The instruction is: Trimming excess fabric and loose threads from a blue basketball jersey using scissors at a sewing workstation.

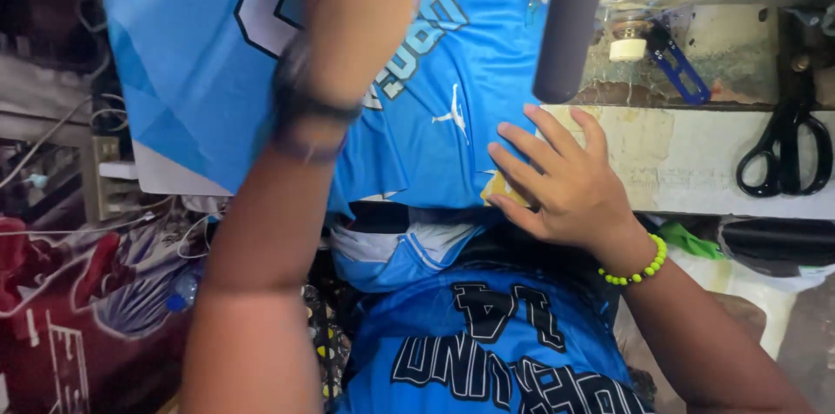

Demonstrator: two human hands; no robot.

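A light blue sports jersey with white and black lettering lies spread over a white work surface. My left hand, with a dark band at the wrist, lies flat on the jersey's upper part, blurred, fingers together and extended. My right hand, a bracelet of yellow-green beads on its wrist, presses with spread fingers on the jersey's lower right edge at the table's front. Neither hand grips anything. A second blue jersey with black lettering lies below, near my body.
Black scissors lie at the right of the table. A dark grey cylindrical bar hangs down above the jersey. A blue tool and a white cap sit at the back. Red printed fabric and cables fill the left.
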